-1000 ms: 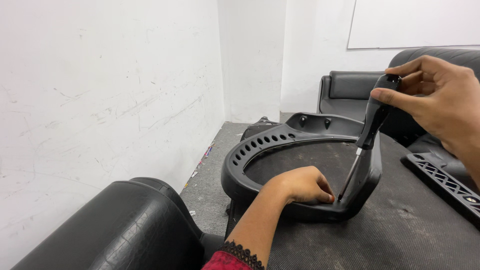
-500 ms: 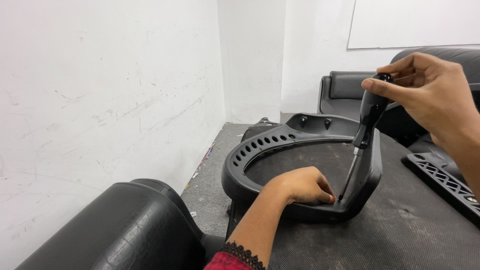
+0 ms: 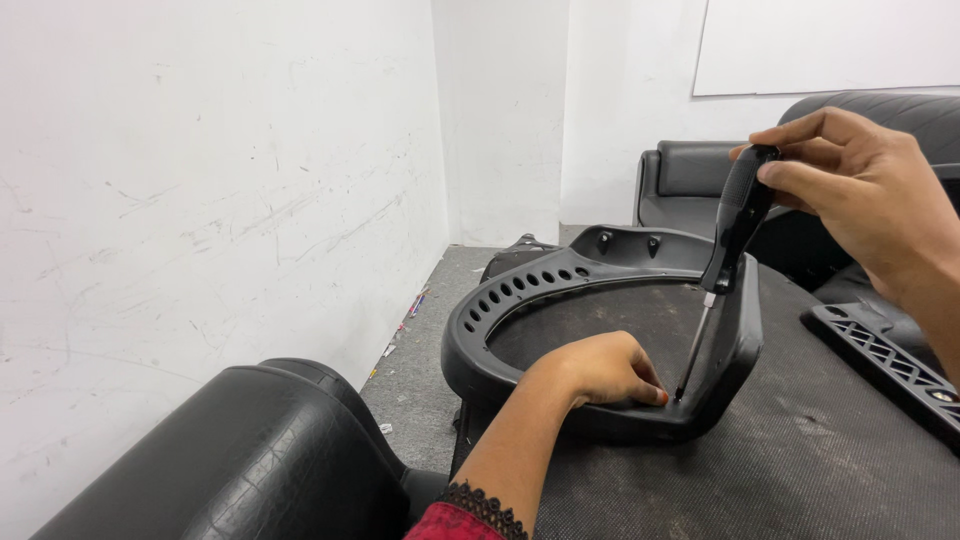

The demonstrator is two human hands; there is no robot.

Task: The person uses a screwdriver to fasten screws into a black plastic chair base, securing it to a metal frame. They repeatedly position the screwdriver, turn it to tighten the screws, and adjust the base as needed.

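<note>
- A white rectangular board [image 3: 830, 45], blank and unframed as far as can be seen, hangs on the far wall, upper right, cut off by the picture's edge.
- No packages, labels or screens are visible.

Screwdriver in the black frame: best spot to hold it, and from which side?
Hold the screwdriver by its thick black handle, coming from above and the right, as the right hand does. It stands nearly upright with the handle free in the air, its thin shaft running down inside the curved black frame to a tip beside the left hand, so lower down is crowded.
</note>
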